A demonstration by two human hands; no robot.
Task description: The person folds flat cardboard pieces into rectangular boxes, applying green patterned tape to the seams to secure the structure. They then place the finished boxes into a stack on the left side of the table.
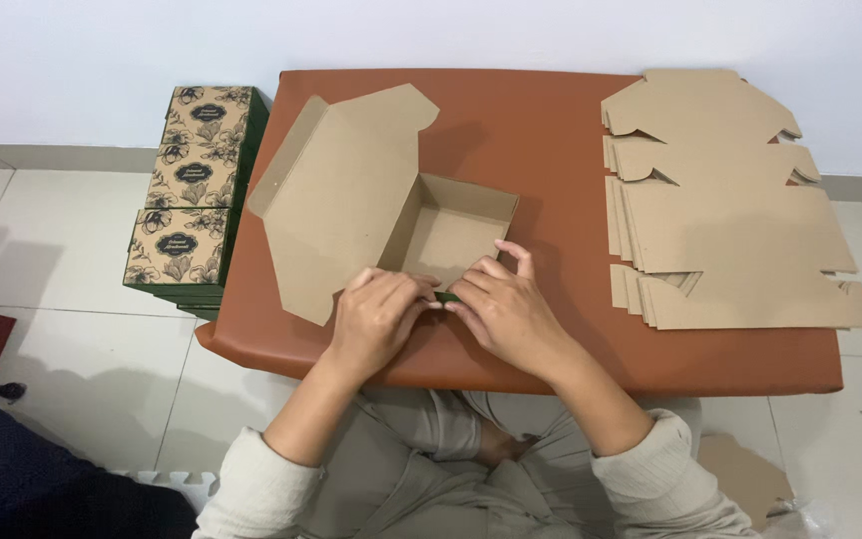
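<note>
While both hands, left hand [379, 311] and right hand [504, 304], pinch the near wall of the cardboard box [391, 215] on the brown table [551, 130], it looks light, stiff, easily creased; edges suit gripping.

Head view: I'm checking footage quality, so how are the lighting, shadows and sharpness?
Head view: soft, even light with no glare; the lid of the half-folded box casts a faint shadow on the brown table; both hands, left hand and right hand, look sharp.
</note>
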